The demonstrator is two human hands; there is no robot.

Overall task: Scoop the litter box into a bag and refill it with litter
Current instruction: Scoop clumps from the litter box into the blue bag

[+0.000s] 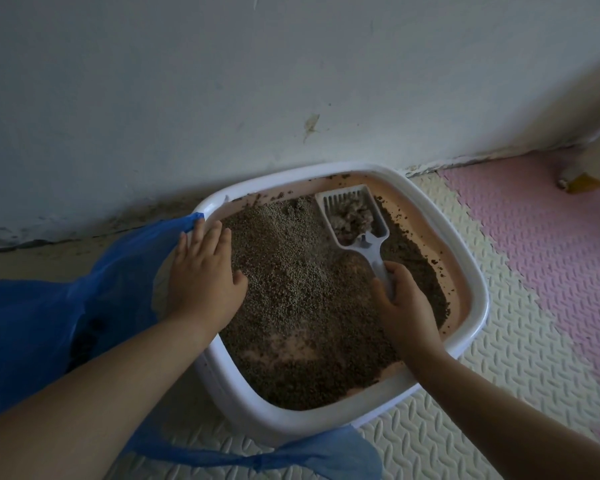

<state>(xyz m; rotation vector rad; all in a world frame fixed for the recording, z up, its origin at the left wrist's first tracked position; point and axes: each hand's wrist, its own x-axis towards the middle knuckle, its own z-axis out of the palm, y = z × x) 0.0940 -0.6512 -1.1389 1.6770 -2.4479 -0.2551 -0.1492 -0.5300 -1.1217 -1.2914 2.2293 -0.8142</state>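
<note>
A white-rimmed litter box (471,271) with a pink inside stands against the wall, holding brown-grey litter (302,289). My right hand (404,303) grips the handle of a white slotted scoop (352,216), whose head lies at the far side of the box with clumps in it. My left hand (205,271) rests flat with straight fingers on the box's left rim, at the edge of a blue plastic bag (49,306) that lies open on the left. Part of the bag also runs under the box's near side.
A white wall (291,81) rises right behind the box. The floor is covered with cream foam mat (482,410) and pink foam mat (551,237). A yellowish object (589,174) sits at the far right by the wall.
</note>
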